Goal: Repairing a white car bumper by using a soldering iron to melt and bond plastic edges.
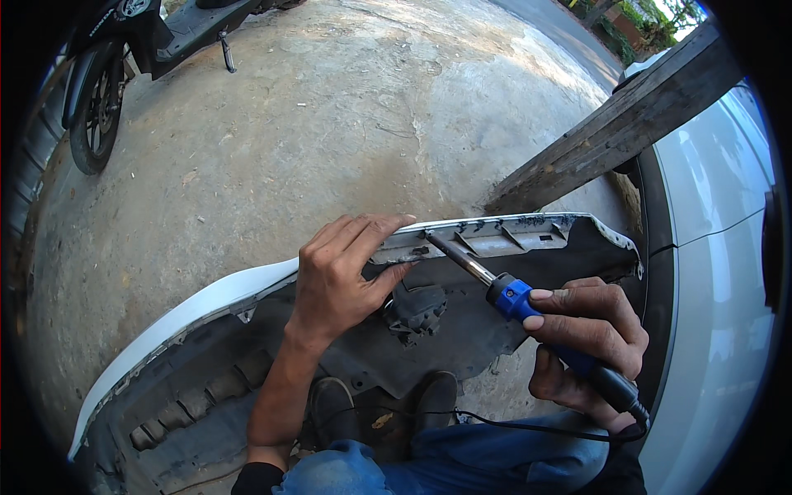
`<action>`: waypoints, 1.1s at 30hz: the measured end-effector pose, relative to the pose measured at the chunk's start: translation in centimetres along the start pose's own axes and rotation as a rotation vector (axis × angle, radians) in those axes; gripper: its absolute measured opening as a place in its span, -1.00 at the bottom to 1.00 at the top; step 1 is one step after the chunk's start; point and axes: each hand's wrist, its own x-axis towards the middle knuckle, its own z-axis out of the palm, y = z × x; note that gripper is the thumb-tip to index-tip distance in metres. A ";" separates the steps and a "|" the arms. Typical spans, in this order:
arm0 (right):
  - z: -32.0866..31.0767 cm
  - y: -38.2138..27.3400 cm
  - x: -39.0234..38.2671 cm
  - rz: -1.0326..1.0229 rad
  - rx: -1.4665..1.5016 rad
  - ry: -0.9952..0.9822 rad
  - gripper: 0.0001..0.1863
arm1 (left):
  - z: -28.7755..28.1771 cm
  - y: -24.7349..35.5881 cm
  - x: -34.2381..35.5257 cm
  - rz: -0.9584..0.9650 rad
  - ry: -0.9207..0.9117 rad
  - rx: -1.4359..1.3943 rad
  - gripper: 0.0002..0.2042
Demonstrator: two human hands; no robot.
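Observation:
A car bumper (173, 318), white outside and dark inside, lies across the view in front of my legs. My left hand (342, 280) grips its upper edge with fingers over the rim and thumb on the inner side. My right hand (590, 338) holds a blue-and-black soldering iron (509, 294) with a black cord. The iron's metal tip rests at or very near the inner strip of the edge, just right of my left hand. Dark rough marks (511, 223) run along that strip. A black housing (412, 318) sits inside the bumper below my hands.
A dark scooter (107, 99) stands at the upper left on the concrete floor (272, 132). A weathered wooden post (615, 115) slants up at the right. A white car body (718, 305) is close along my right side. My boots (334, 412) are below the bumper.

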 end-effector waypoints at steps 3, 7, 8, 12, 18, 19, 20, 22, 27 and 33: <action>0.0 0.0 0.0 -0.005 0.001 0.005 -0.60 | 0.0 0.0 0.0 -0.001 -0.001 0.001 -0.55; -0.2 0.0 0.1 -0.009 0.007 -0.006 -0.58 | 0.2 -0.1 0.1 0.007 0.007 -0.008 -0.55; -0.3 0.0 0.1 -0.010 0.004 -0.005 -0.58 | 0.1 0.0 0.2 0.009 0.008 -0.009 -0.55; -0.4 0.2 -0.3 -0.003 0.013 -0.056 -0.64 | -0.1 -0.1 0.1 0.002 0.002 0.002 -0.55; -0.4 -0.2 0.0 -0.006 0.049 -0.066 -0.63 | 0.0 0.1 0.1 0.011 -0.001 0.000 -0.54; -0.4 -0.3 0.0 0.004 0.068 -0.051 -0.56 | -0.1 0.1 0.1 0.002 -0.007 -0.001 -0.54; -0.4 -0.2 0.0 0.000 0.072 -0.058 -0.57 | -0.1 0.1 0.1 0.009 -0.006 0.001 -0.54; -0.2 0.0 -0.1 -0.012 0.065 -0.055 -0.57 | -0.1 0.0 0.0 0.003 -0.002 0.004 -0.54; -0.1 0.6 -0.5 -0.050 0.060 -0.064 -0.67 | -0.1 0.1 0.0 -0.007 -0.005 0.008 -0.54; -0.1 0.5 -0.5 -0.029 0.087 -0.060 -0.66 | 0.0 0.2 0.2 -0.014 0.000 -0.002 -0.54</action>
